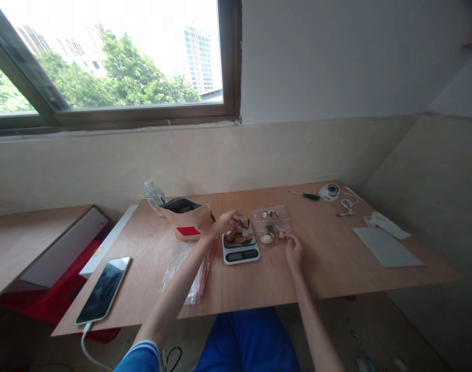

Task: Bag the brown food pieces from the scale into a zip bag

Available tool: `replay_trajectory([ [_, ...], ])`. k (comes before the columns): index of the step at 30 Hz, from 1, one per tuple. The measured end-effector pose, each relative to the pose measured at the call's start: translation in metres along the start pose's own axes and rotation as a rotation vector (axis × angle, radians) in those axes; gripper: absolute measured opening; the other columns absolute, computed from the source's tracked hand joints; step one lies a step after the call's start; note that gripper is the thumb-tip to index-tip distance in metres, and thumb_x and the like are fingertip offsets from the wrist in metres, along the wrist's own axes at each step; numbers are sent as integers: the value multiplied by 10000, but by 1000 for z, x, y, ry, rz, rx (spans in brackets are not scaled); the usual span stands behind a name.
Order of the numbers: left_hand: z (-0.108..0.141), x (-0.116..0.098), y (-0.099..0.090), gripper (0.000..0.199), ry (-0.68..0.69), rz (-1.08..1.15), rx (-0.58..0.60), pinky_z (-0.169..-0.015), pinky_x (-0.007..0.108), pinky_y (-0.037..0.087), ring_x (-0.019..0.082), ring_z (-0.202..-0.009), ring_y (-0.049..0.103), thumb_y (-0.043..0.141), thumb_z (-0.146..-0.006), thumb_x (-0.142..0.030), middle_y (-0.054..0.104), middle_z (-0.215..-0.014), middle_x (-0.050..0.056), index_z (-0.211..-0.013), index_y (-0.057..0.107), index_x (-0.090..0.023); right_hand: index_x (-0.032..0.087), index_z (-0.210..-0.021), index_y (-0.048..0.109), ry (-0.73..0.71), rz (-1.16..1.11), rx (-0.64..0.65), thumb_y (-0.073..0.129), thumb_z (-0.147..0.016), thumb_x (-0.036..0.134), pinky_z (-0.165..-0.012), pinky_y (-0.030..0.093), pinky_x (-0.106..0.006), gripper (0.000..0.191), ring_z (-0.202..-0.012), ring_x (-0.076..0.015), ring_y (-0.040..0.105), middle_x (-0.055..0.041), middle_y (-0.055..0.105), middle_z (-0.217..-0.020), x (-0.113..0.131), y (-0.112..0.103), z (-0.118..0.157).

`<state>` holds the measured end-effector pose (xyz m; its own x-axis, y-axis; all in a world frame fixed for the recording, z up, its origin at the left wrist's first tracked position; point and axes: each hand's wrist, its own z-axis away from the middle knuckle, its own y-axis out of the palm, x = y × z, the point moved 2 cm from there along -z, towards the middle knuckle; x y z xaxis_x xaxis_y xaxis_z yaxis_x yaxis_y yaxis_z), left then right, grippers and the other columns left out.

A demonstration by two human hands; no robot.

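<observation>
A small white kitchen scale (241, 256) with a digital display carries several brown dried slices (239, 238) on its plate. My left hand (225, 223) reaches over the plate's upper left, fingers apart, fingertips close to the slices. To the scale's right lies a clear zip bag (262, 227) with pale and dark dried pieces inside. My right hand (294, 250) pinches the lower right edge of that bag. Left of the scale, a brown paper pouch (195, 216) with a red label stands with its top open; its contents are mostly hidden.
Flat empty zip bags (182, 266) lie before the pouch. A plastic bottle (154, 195) stands behind it. A phone (104, 290) with a cable lies at left. Further right are a green screwdriver (310, 196), a white dome camera (329, 192), and a white sheet (387, 248) beside crumpled wrapping (389, 225).
</observation>
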<state>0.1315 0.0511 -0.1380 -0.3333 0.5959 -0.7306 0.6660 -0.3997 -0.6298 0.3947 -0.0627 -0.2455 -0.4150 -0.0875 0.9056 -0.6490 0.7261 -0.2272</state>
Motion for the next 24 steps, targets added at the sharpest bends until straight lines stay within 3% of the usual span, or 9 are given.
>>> replay_trajectory([
  [4, 7, -7, -8, 285, 12, -5, -6, -822, 292, 472, 168, -948, 598, 494, -798, -165, 566, -1148, 98, -1080, 536, -170, 144, -867, 639, 2, 14, 7, 390, -783, 326, -899, 424, -418, 320, -1007, -258, 584, -161, 652, -1030, -1, 0, 0],
  [8, 16, -39, -24, 249, 16, -108, -89, -787, 277, 472, 151, -878, 597, 399, -842, -156, 583, -1033, 75, -1018, 575, -178, 150, -881, 641, -5, 6, 12, 393, -783, 331, -893, 426, -415, 322, -991, -252, 592, -149, 657, -1023, -3, 0, -1],
  [11, 29, -78, -44, 254, 79, -237, -237, -806, 265, 449, 151, -900, 571, 369, -858, -157, 589, -977, 63, -973, 593, -185, 148, -881, 640, 9, 16, 12, 384, -781, 331, -889, 427, -415, 330, -978, -252, 595, -150, 660, -1010, -2, -1, 0],
  [14, 48, -113, -71, 268, 112, -393, -485, -815, 269, 430, 152, -892, 553, 349, -850, -132, 594, -934, 50, -913, 603, -192, 143, -880, 640, 14, 33, 9, 378, -779, 328, -893, 424, -413, 336, -976, -253, 596, -155, 660, -1008, 0, -1, 1],
  [18, 73, -132, -112, 255, 19, -537, -679, -764, 265, 434, 150, -787, 553, 354, -812, -112, 589, -808, 41, -727, 582, -189, 147, -878, 640, -12, 38, 17, 384, -772, 320, -891, 422, -413, 327, -973, -252, 596, -150, 662, -1006, -1, -2, 0],
  [21, 85, -124, -137, 240, -168, -636, -606, -718, 257, 430, 154, -764, 560, 354, -754, -88, 607, -811, 34, -713, 566, -194, 148, -878, 636, -19, 33, 19, 387, -770, 318, -883, 427, -413, 320, -959, -251, 600, -147, 666, -988, -3, -2, -1],
  [24, 92, -105, -151, 269, -360, -670, -340, -694, 254, 426, 168, -786, 583, 344, -732, -105, 648, -834, 21, -748, 592, -210, 145, -871, 634, -22, 37, 13, 395, -765, 313, -886, 427, -415, 311, -959, -254, 598, -146, 665, -978, -5, -2, -2],
])
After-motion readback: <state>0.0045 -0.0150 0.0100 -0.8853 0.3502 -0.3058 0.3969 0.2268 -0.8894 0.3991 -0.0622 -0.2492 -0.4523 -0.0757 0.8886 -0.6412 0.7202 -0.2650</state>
